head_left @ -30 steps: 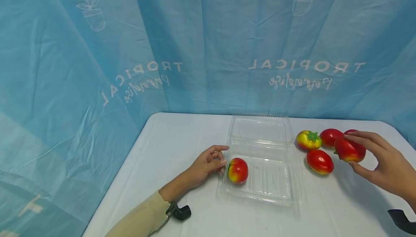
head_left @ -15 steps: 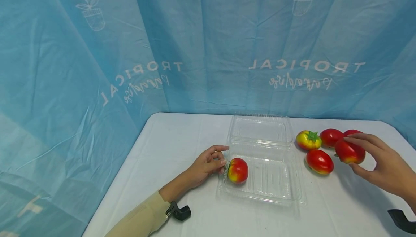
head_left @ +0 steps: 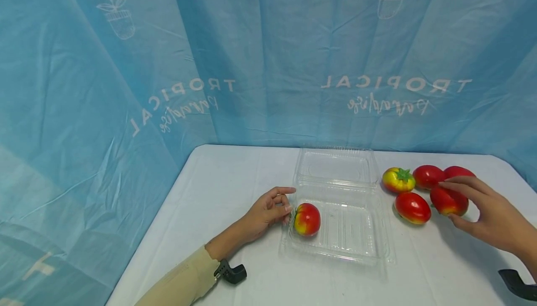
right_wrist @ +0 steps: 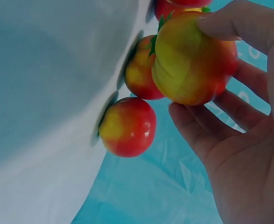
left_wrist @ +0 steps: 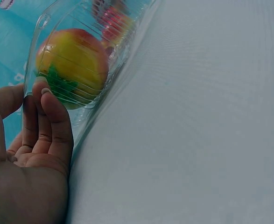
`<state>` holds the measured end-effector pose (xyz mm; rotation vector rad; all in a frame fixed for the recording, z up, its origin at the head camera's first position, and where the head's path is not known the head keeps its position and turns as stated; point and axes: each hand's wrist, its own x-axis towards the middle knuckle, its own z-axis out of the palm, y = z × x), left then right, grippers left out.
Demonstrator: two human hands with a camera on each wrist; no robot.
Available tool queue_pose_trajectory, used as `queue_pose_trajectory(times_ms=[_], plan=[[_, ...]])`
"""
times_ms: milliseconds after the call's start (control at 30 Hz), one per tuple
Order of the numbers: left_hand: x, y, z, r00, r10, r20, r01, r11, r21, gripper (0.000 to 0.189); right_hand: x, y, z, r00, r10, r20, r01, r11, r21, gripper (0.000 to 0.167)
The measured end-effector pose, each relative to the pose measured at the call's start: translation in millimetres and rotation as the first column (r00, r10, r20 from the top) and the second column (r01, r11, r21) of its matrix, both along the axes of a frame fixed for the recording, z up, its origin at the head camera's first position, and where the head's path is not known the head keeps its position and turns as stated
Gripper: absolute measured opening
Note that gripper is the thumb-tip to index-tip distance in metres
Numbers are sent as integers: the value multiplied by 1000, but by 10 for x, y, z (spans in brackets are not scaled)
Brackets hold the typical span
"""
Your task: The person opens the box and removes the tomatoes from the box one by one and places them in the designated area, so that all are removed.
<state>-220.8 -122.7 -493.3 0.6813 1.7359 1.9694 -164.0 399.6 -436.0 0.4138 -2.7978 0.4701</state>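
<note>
A clear plastic clamshell container lies with its lid folded back, and a red-and-yellow tomato sits inside at its left wall. My left hand pinches that left rim, thumb outside and fingertips along the wall beside the tomato's green stem. At the right, my right hand grips another tomato between thumb and fingers. In the right wrist view this held tomato shows its yellow side and green stem, overlapping the others behind it.
Several more tomatoes are grouped at the right: a yellow-green one with its stem up, a red one in front, and red ones behind. White cloth covers the table; a blue curtain hangs along its back and left.
My right hand has shifted slightly left and downward with its tomato, showing more of the red tomato behind. The left hand and container have stayed put.
</note>
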Motion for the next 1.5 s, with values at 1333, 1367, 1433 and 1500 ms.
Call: queue_pose_trajectory(times_ms=[1333,1367,1433,1500], plan=[[-11,-6,-14,1000,-3,3,3,1000,-1,54,-67,33,-135,992,-38,118,29,997,75,95],[-10,-6,-13,1000,-3,4,3,1000,-1,54,-67,34,-136,993,-38,116,29,997,76,95],[-6,-6,-6,1000,-2,4,2,1000,-3,54,-67,33,-138,994,-35,106,27,997,79,94],[-2,-7,-4,1000,-3,6,3,1000,-2,54,-69,30,-141,995,-30,98,23,997,75,94]])
